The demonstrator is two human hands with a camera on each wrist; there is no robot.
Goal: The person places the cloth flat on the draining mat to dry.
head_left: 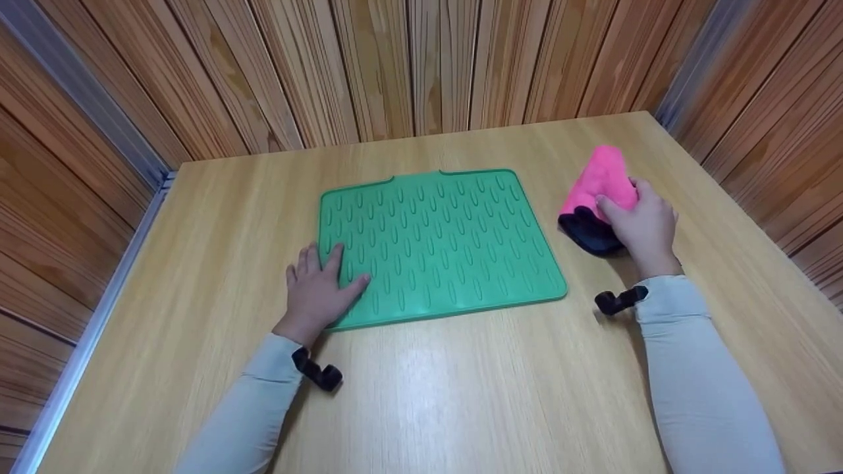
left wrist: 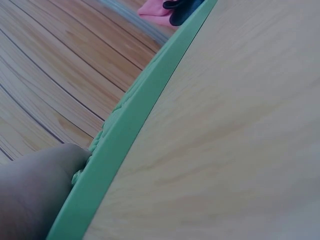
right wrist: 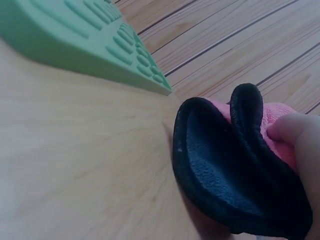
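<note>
A green mat [head_left: 435, 243] with raised oval ridges lies on the table. My left hand [head_left: 315, 293] rests on its left side, fingers spread; the left wrist view shows part of that hand [left wrist: 40, 185] against the mat's edge [left wrist: 120, 125]. To the right of the mat, my right hand [head_left: 644, 224] grips a pink cloth piece [head_left: 602, 174] with a dark cuff, thumb on top. In the right wrist view the dark cuff [right wrist: 215, 165] gapes toward the camera, with the thumb [right wrist: 290, 130] pressed on the pink fabric. The fingers under the cloth are hidden.
The wooden table [head_left: 421, 382] reaches back to a wood-plank wall [head_left: 395, 66]. More plank panels stand at left and right, with a metal strip [head_left: 99, 296] along the left edge. A black wrist mount [head_left: 317, 370] sticks out from the left cuff, another [head_left: 619, 301] from the right.
</note>
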